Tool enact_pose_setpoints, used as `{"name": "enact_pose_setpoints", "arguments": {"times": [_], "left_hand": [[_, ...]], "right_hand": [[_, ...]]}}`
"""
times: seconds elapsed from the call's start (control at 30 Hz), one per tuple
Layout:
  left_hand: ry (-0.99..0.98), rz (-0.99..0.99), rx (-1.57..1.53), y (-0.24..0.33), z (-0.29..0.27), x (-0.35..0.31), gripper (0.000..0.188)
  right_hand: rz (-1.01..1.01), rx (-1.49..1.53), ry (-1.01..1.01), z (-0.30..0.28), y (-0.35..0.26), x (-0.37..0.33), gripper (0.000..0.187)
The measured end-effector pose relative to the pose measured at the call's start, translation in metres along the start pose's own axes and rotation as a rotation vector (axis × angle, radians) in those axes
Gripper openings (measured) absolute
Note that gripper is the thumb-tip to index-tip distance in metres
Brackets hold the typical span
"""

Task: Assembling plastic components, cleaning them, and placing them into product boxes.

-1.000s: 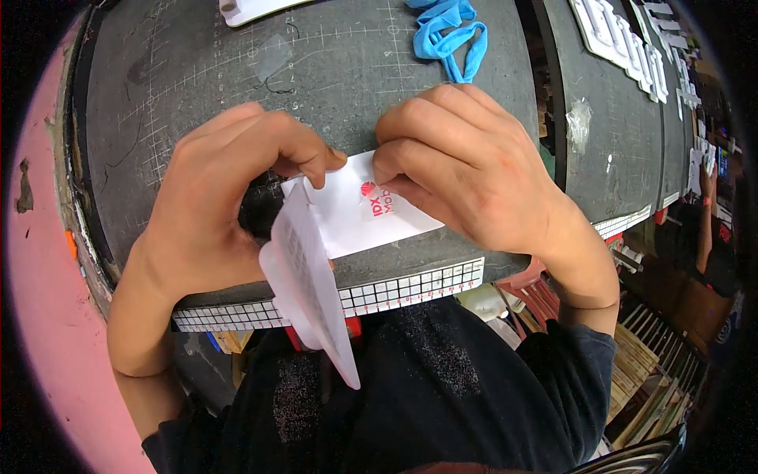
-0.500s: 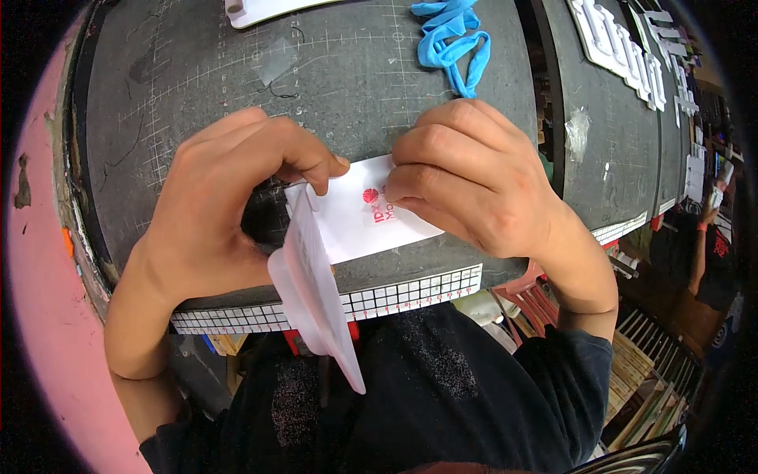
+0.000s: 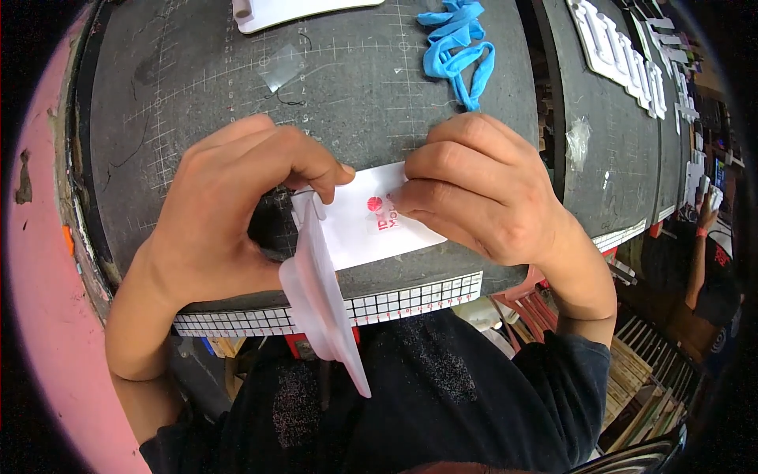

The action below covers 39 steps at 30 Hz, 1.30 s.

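Biggest thing in play, the dark worktop (image 3: 213, 95), printed with faint white grid lines, runs right across the middle! The pink wall (image 3: 47, 316) fills the left flank, the wearer's dark shirt (image 3: 426, 395) holds the bottom, and a second dark worktop (image 3: 596, 197) lies to the right, bearing a row of white moulded parts (image 3: 620, 55).

Now the hands: the left hand (image 3: 229, 197) arches wide, fingers curled and gripping the left end of the piece, fingertips on its far edge, thumb running in behind the upright part. Over on the right, the right hand (image 3: 493, 189) has its fingertips closed together at the print; whether anything is pinched in them, I can't tell.

The gridded strip (image 3: 395, 302) edges the near side of the worktop. Between the hands, here's the white panel (image 3: 347, 229), near that edge, and at its left end the white flap (image 3: 320, 292) stands steeply, jutting out over the strip. Beyond the right hand lies a crumpled blue band (image 3: 456, 62); further left, a clear film scrap (image 3: 283, 69). Smallest of all, the red print (image 3: 377, 207) on the panel, partly covered by the right fingertips!
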<state>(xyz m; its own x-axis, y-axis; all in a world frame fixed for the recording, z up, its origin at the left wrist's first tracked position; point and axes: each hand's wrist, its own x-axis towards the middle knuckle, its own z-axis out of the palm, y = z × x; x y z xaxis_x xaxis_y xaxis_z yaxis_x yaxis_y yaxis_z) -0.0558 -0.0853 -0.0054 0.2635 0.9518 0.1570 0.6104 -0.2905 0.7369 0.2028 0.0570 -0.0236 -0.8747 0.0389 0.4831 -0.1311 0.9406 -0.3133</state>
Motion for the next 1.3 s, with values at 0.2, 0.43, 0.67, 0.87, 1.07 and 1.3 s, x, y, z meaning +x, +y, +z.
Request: {"name": "enact_pose_setpoints", "arguments": {"times": [0.2, 0.43, 0.67, 0.87, 1.07, 1.3], "left_hand": [[0.004, -0.011, -0.03, -0.001, 0.001, 0.0, 0.059], [0.012, 0.036, 0.003, -0.002, 0.001, 0.001, 0.061], [-0.007, 0.009, 0.007, 0.0, 0.001, 0.002, 0.064], [0.016, 0.032, 0.005, -0.003, 0.004, 0.001, 0.066], [0.003, 0.019, -0.01, -0.001, 0.003, 0.002, 0.066], [-0.006, 0.024, -0.001, 0.0, 0.002, 0.003, 0.064]], "right_hand": [[0.069, 0.089, -0.07, -0.013, -0.001, 0.004, 0.028], [0.137, 0.141, 0.003, -0.009, -0.005, 0.005, 0.017], [0.366, 0.091, -0.097, -0.018, -0.02, 0.018, 0.013], [0.365, 0.129, -0.119, -0.024, -0.018, 0.02, 0.009], [0.409, 0.137, -0.129, -0.025, -0.017, 0.022, 0.008], [0.39, 0.118, -0.104, -0.023, -0.021, 0.021, 0.007]]}}
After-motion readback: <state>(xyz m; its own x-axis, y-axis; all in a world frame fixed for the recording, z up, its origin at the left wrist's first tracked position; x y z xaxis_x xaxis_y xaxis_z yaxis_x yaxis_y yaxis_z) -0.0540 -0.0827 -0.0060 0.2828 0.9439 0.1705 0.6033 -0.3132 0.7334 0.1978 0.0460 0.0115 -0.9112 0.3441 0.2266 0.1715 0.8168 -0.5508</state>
